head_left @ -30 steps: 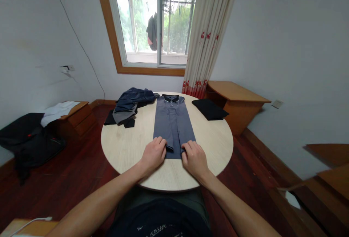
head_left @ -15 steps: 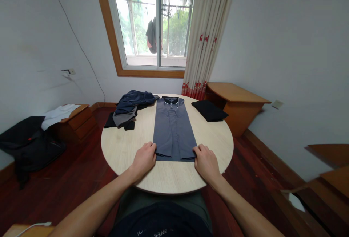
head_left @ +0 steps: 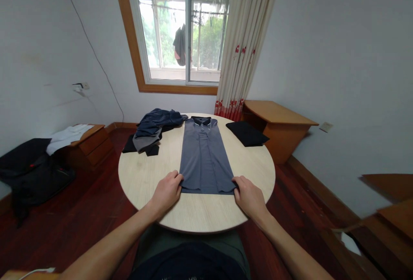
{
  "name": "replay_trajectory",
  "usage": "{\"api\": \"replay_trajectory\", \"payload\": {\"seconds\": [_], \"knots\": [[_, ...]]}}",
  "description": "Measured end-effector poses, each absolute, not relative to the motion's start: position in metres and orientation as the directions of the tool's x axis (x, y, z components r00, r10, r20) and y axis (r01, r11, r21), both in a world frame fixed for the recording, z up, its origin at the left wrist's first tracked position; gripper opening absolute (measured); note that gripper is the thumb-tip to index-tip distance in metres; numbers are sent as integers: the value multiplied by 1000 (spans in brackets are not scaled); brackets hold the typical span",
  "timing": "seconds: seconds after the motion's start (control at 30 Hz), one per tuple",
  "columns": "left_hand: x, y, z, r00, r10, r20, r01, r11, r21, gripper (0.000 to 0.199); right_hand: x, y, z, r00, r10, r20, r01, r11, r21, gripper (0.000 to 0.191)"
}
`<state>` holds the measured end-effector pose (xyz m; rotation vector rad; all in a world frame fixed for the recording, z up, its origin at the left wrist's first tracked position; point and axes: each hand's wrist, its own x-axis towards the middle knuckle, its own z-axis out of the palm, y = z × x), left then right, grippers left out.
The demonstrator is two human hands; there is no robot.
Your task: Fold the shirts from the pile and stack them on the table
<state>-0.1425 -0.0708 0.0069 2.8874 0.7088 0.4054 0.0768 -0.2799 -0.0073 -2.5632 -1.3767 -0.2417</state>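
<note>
A grey polo shirt [head_left: 206, 155] with a black collar lies lengthwise on the round pale table [head_left: 145, 185], its sides folded inward and its collar at the far end. My left hand [head_left: 168, 190] pinches the near left corner of the hem. At the near right corner, my right hand [head_left: 250, 194] grips the hem between thumb and fingers. The near edge of the shirt spans flat between both hands.
A heap of dark clothes [head_left: 155, 127] sits at the table's back left. Folded black cloth [head_left: 248, 133] lies at the back right. Beyond stand a wooden desk [head_left: 280, 114], a curtain [head_left: 243, 47] and a window. A black bag [head_left: 38, 176] is on the floor at left.
Both hands have moved slightly apart with the hem corners, and the near end of the shirt is wider. The folded edges at the hem have shifted outward.
</note>
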Motion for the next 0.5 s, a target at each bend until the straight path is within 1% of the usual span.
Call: {"api": "replay_trajectory", "payload": {"seconds": [0.13, 0.2, 0.33, 0.4, 0.5], "knots": [[-148, -69, 13, 834, 457, 310, 406, -888, 218, 22, 81, -284, -5, 499, 793, 350, 859, -505, -81, 22], [-150, -68, 15, 842, 434, 320, 384, -900, 207, 23, 82, -285, -5, 456, 803, 382, 881, -469, -64, 20], [-153, -65, 13, 891, 371, 261, 324, -923, 207, 22, 84, -287, -5, 382, 853, 355, 920, -388, -56, 19], [-154, -63, 13, 910, 342, 233, 291, -930, 225, 19, 85, -288, -5, 354, 869, 345, 933, -352, -72, 20], [-155, -61, 14, 925, 302, 232, 246, -938, 243, 15, 85, -288, -3, 303, 889, 342, 953, -287, -99, 18]]}}
